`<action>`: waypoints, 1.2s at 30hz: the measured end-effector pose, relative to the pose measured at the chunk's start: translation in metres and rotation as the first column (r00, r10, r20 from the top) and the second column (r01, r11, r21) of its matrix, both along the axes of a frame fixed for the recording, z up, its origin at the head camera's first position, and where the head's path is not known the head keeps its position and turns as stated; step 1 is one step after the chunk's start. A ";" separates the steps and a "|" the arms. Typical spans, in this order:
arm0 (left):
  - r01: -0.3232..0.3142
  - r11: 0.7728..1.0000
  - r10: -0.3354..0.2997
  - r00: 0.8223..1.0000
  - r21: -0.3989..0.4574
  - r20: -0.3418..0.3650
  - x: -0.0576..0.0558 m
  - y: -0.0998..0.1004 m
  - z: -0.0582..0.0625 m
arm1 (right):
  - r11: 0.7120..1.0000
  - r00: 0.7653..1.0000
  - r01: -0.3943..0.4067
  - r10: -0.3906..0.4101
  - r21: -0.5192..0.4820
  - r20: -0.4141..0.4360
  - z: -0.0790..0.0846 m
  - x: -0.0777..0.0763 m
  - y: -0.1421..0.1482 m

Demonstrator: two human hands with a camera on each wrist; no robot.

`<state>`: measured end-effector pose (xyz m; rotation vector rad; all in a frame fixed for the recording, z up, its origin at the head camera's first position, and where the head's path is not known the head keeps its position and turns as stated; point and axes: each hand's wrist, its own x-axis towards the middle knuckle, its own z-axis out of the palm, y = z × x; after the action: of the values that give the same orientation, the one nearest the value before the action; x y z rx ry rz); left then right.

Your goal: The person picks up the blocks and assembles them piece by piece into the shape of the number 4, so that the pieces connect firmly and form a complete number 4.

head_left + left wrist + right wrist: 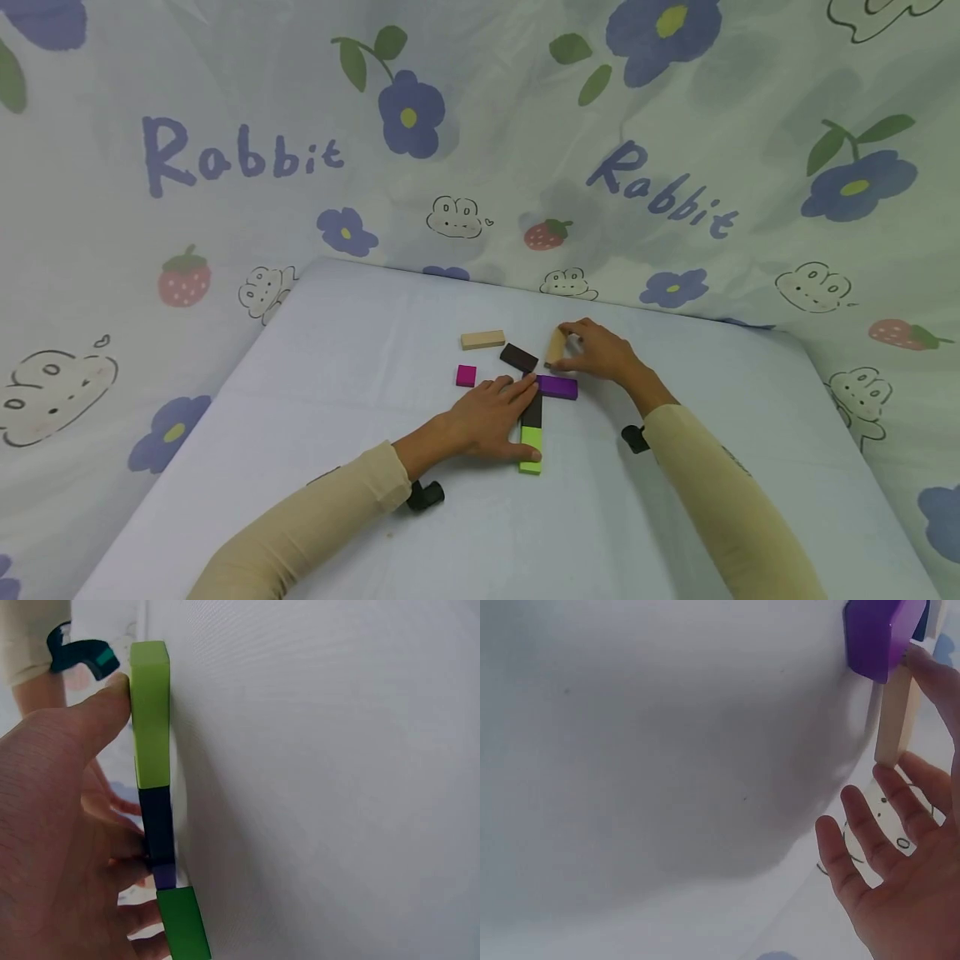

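My right hand [602, 352] pinches a light wooden block [555, 347] by its two ends, thumb at the near end and fingertips at the far end. Right beside that thumb lies a purple block [559, 387]. A lime green block [531, 452] and a black block [532, 412] lie end to end, leading up to the purple one. Over this row rests my left hand [483, 419], thumb against the lime block and extended fingers reaching the black and purple blocks. A green block [184, 924] under the left fingers shows only in the left wrist view.
Beyond the left hand lie a dark brown block [519, 358], another light wooden block [482, 340] and a small magenta block [466, 376]. The white table [315, 350] meets a rabbit-print curtain [480, 150] at its back and sides.
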<state>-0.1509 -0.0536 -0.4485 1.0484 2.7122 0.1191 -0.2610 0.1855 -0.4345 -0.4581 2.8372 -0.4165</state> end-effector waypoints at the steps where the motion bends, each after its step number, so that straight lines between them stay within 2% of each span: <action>1: -0.001 1.000 0.001 1.000 0.001 -0.001 0.000 0.000 0.000 | 1.000 1.000 -0.007 0.007 0.001 -0.002 0.000 0.000 -0.001; 14: 0.002 1.000 -0.002 1.000 0.002 -0.003 0.000 -0.001 -0.004 | 0.999 0.999 -0.043 0.043 -0.010 0.021 0.002 0.001 -0.011; 36: 0.005 1.000 -0.005 1.000 -0.002 -0.009 0.000 0.000 -0.001 | 0.997 0.996 -0.082 0.081 0.005 0.035 0.001 -0.003 -0.022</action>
<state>-0.1506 -0.0539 -0.4496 1.0580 2.7173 0.1106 -0.2638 0.1635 -0.4334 -0.5576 2.7741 -0.3956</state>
